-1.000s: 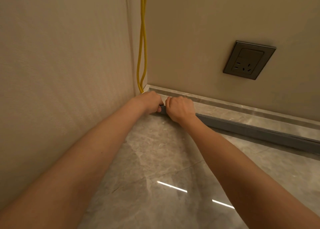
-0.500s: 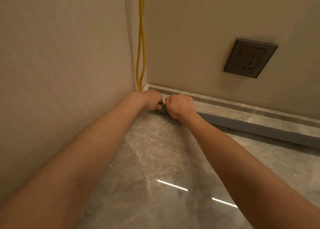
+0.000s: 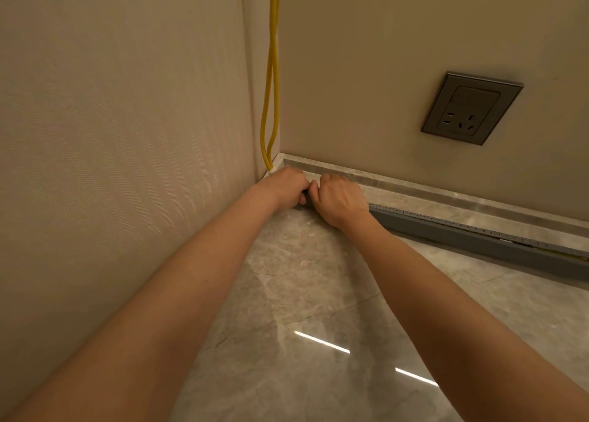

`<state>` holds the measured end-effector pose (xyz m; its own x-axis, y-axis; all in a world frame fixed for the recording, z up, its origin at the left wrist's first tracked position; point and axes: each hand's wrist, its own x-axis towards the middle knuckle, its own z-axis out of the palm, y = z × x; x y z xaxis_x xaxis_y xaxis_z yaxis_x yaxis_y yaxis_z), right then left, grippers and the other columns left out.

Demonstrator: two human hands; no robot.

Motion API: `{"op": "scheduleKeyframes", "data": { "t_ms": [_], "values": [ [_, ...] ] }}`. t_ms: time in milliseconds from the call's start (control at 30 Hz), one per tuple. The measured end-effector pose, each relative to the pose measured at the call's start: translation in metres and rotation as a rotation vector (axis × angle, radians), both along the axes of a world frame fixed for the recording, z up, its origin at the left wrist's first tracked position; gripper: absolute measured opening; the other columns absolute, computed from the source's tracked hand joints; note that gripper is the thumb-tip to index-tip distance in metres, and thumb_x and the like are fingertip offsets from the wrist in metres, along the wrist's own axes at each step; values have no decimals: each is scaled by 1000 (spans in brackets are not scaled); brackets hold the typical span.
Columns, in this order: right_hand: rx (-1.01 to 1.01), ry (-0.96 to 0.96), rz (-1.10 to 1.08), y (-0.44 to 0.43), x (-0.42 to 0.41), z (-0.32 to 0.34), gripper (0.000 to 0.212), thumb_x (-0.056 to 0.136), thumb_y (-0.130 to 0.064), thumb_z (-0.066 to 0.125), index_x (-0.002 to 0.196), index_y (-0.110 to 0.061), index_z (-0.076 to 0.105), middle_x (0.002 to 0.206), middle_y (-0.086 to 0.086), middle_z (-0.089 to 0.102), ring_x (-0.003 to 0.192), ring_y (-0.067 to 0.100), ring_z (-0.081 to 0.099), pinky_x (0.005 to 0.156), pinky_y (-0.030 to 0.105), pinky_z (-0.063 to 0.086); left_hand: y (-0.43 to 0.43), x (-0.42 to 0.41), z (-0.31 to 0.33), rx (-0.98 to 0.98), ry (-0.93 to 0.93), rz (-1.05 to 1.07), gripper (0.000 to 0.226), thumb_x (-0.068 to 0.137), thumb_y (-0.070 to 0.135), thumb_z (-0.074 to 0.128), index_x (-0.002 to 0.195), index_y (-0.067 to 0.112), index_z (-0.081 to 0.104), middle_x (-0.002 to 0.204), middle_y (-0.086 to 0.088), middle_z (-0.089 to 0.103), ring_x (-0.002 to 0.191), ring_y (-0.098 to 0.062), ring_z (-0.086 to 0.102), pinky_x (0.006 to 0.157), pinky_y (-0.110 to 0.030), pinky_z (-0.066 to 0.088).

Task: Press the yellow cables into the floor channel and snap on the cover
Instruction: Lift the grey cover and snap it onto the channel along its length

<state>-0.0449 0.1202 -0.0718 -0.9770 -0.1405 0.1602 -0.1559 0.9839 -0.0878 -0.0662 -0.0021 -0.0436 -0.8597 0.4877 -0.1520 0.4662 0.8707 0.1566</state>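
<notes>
Two yellow cables (image 3: 271,102) hang down the room's corner and vanish behind my left hand (image 3: 283,187). A grey floor channel (image 3: 462,233) runs along the foot of the marble skirting (image 3: 446,193) toward the right. A light notched strip lines its top edge, and a sliver of yellow shows at its far right end. My right hand (image 3: 339,198) sits right beside my left hand, knuckles up. Both hands are curled on the channel's corner end, which they hide. Whether the cover is seated there I cannot tell.
A grey wall socket (image 3: 471,107) sits on the back wall above the channel. A striped wall closes the left side. The glossy marble floor (image 3: 318,278) stretches under my forearms, with light streaks reflected on it.
Both hands stay clenched on the channel's corner end, shifting only slightly. The view has tilted a little, showing more of the channel's top edge.
</notes>
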Motion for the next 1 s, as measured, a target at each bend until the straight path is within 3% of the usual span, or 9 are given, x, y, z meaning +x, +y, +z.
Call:
{"op": "scheduleKeyframes", "data": {
  "t_ms": [100, 267, 400, 500, 700, 1000],
  "values": [
    [34, 11, 0, -2, 0, 0, 47, 102, -29, 25, 112, 3, 57, 116, 24, 63, 107, 38, 58, 85, 40, 45, -4, 2, -2, 42, 20, -4, 26, 95, 13, 51, 116, 4, 63, 116, -19, 59, 113, -30, 52, 91, -34, 40],
    [37, 14, 0, -2, 0, 2, 47, 102, -29, 23, 113, 2, 57, 114, 23, 64, 104, 38, 60, 82, 38, 46, -11, 13, -17, 207, 204, 41, 32, 90, 13, 59, 120, 5, 64, 117, -14, 59, 112, -26, 54, 94, -36, 44],
    [27, 40, 27, -1, 0, 1, 39, 103, -28, 24, 114, -1, 50, 108, 22, 67, 98, 38, 63, 70, 38, 42, -10, 14, -16, 132, 212, 0, 40, 85, 21, 65, 120, 4, 59, 123, -11, 57, 116, -25, 53, 95, -38, 44],
    [17, 58, 104, 5, 1, 1, 34, 102, -27, 26, 114, -3, 46, 106, 18, 68, 93, 38, 64, 62, 34, 32, -9, 13, -15, 122, 218, -8, 38, 82, 11, 67, 118, 2, 56, 124, -13, 56, 117, -27, 52, 93, -34, 41],
    [7, -19, 258, 13, 8, -1, 34, 98, -31, 40, 123, -9, 44, 121, 11, 61, 105, 32, 60, 67, 32, 34, -1, 11, -3, 82, 158, 28, 32, 81, 7, 66, 111, 3, 60, 119, -14, 61, 111, -28, 58, 88, -36, 46],
    [-140, 16, 220, 12, 15, -7, 37, 94, -24, 48, 128, -10, 45, 112, 15, 63, 104, 34, 56, 71, 34, 40, 0, 7, 4, -18, 158, -67, 33, 79, 11, 69, 110, 5, 59, 116, -13, 64, 106, -29, 60, 85, -36, 47]
  ]
}}
